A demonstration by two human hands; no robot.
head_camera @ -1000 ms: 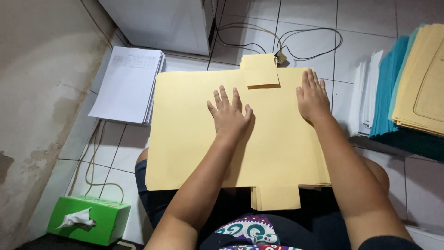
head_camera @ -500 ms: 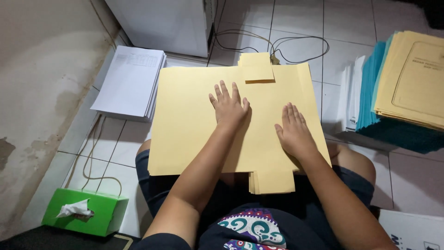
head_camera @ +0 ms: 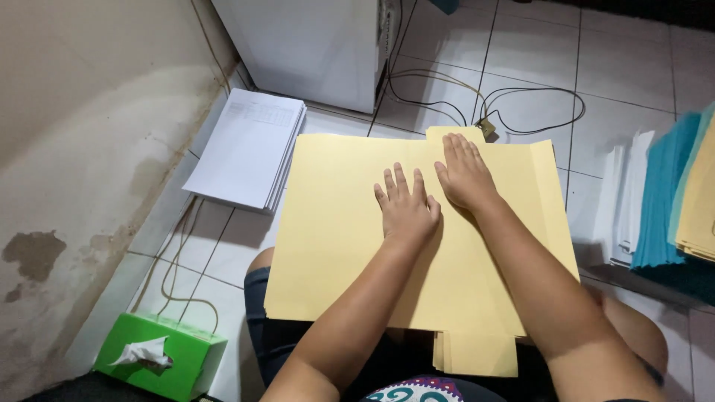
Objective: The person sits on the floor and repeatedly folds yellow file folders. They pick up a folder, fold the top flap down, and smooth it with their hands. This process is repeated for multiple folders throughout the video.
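Left hand: left hand flat, palm down, fingers spread apart, pressing on manila folder, gripping nothing.
Right hand: right hand flat too, fingers close together, touching the left hand at its 1 o'clock, near the folder's top tab.
Folder: opened out across the person's lap, centre of view; second tab hangs off its edge at 6 o'clock.
White paper stack: white paper stack on tiled floor, 10 o'clock of folder, just beside it.
Tissue box: green tissue box at 8 o'clock, well apart.
Right side: blue and yellow folder piles at 3 o'clock.
Cables: black cables at 12 o'clock.
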